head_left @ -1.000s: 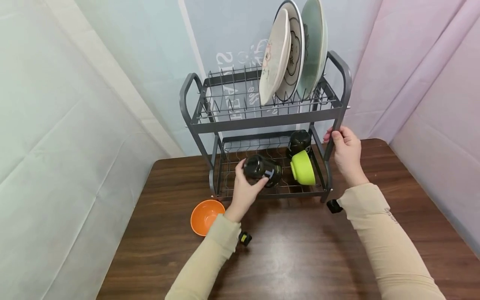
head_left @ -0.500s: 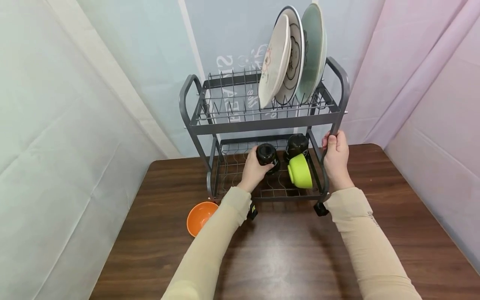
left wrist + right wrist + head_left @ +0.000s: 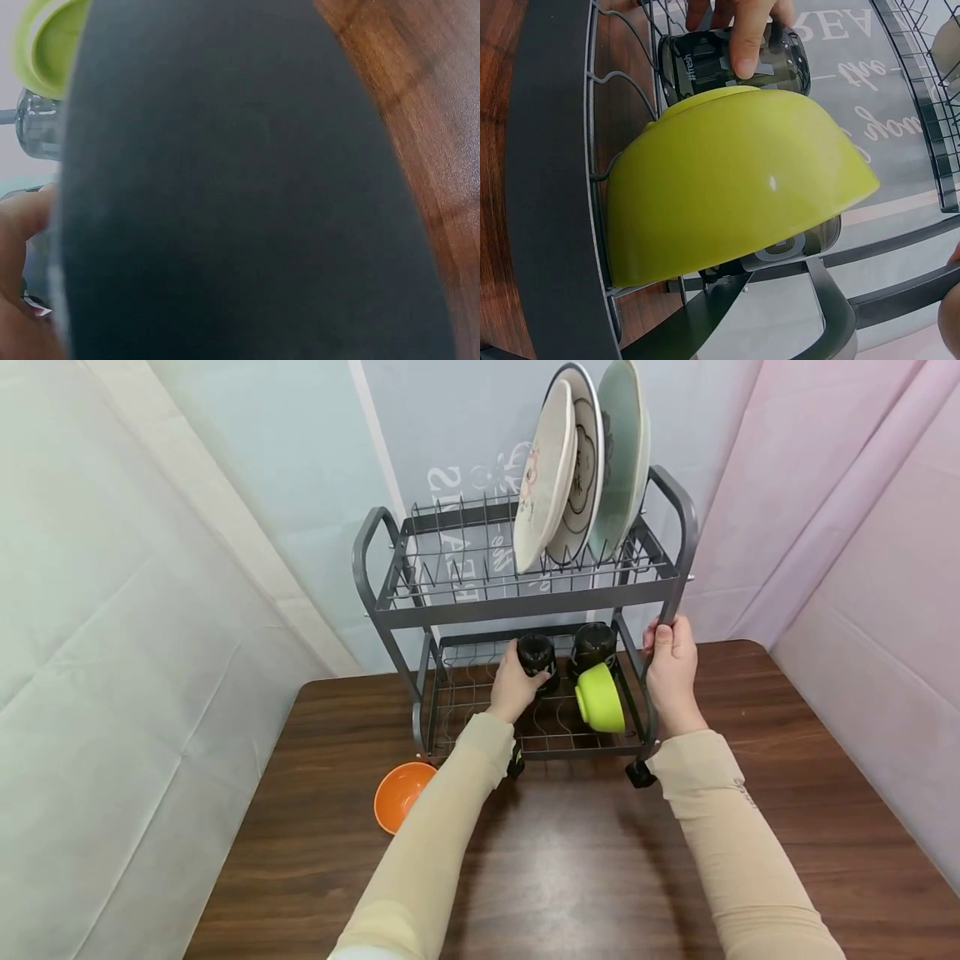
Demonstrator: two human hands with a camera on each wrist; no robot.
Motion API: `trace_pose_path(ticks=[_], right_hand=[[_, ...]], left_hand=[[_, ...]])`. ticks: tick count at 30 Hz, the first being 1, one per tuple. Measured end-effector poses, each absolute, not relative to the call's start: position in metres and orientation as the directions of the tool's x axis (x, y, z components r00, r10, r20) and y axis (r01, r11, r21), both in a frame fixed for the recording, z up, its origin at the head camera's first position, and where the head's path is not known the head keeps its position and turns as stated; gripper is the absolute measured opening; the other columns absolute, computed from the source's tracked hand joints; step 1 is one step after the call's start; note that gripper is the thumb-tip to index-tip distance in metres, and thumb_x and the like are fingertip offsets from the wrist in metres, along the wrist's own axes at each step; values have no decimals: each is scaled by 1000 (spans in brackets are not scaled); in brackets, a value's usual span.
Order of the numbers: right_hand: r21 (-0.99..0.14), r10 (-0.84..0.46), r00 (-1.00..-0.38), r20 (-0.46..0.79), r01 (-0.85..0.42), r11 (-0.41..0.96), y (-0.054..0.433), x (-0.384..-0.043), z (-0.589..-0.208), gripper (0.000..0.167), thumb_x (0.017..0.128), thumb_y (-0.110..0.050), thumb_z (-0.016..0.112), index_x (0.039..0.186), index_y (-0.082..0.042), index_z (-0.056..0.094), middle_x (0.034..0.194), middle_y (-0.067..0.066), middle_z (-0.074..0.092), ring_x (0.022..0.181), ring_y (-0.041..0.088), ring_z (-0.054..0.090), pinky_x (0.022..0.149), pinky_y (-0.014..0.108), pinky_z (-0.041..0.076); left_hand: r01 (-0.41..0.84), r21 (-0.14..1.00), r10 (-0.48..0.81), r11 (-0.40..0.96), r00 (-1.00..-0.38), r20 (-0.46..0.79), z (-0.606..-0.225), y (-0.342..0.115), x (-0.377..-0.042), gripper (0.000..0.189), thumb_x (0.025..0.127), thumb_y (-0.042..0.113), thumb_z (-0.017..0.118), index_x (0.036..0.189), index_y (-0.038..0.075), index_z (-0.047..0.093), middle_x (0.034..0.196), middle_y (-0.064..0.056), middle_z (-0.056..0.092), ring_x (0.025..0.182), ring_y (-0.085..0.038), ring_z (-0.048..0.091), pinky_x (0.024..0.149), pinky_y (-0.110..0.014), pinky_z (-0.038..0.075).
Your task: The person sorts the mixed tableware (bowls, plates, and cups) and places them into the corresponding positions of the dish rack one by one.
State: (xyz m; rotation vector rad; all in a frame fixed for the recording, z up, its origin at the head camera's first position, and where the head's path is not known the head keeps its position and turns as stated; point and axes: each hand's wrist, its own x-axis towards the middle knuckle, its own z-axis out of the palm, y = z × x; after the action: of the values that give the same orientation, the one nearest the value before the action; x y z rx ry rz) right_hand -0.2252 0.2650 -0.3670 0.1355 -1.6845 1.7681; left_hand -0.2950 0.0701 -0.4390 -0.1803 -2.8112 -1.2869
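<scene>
A: Your left hand (image 3: pixel 513 687) was curled round a dark cup (image 3: pixel 537 657), tipped mouth-out on the lower shelf of the dish rack (image 3: pixel 525 606), just beside a second dark cup (image 3: pixel 595 646). Why lay it that way?

B: My read: those wavy wires on the shelf cradle things on their side, as they do the green bowl (image 3: pixel 600 697) leaning on its rim in front. Your right hand (image 3: pixel 671 668) was wrapped round the rack's right front post, likely to steady the frame while the other hand reached in.

A: What couldn't you make out?

B: The left wrist view was almost wholly blocked by a dark blurred mass. From the right wrist view, the green bowl (image 3: pixel 735 180) covered most of the second cup. Whether your cup had settled on the wires, you couldn't tell. The orange bowl (image 3: pixel 402 792) sat on the counter (image 3: pixel 600 877), partly behind your sleeve. Three plates (image 3: pixel 581 464) stood upright above.
</scene>
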Motion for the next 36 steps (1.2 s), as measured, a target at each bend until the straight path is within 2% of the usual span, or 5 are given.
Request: trace_pose_path(ticks=[10,18,25,30,36], right_hand=[[-842,391,-766,510,-537,46,264,-226,-367,13,93,-20,40,83,-18,49,63,-5,44,61,15,39,58,18,33],[-837,403,-772,491,-547,-28,269,-236,-378,12,90,-24,42,83,-17,50,63,-4,44,60,9,39,55,16,33],[-821,422,-758,497,-569,-56,274,-241,-384,13,88,-27,44,83,-17,51,63,-4,44,61,14,37,55,17,33],[-817,415,-754,509,-575,-42,275,-241,-383,13,89,-24,42,83,-17,51,63,-4,44,61,13,38,57,18,33],[-807,405,-757,512,-586,-76,268,-233,-374,13,90,-18,41,83,-14,51,62,-2,44,60,14,38,57,15,33]], left_hand=[[111,738,78,666,-994,79,-441,69,-302,93,84,37,67,150,16,5,150,-12,27,130,-29,41,97,-43,44],[94,794,109,600,-993,36,-430,58,-291,104,83,31,68,148,25,-13,155,-12,14,138,-32,27,101,-47,39],[119,806,165,579,-986,27,-410,42,-276,90,87,32,61,149,24,-5,156,-11,11,142,-30,18,106,-49,33],[211,778,248,591,-966,73,-393,28,-254,84,89,33,59,149,23,0,156,-6,13,141,-28,21,107,-48,32],[353,787,345,506,-919,190,-376,6,-222,77,91,34,56,149,22,7,153,3,23,141,-19,24,109,-46,30]])
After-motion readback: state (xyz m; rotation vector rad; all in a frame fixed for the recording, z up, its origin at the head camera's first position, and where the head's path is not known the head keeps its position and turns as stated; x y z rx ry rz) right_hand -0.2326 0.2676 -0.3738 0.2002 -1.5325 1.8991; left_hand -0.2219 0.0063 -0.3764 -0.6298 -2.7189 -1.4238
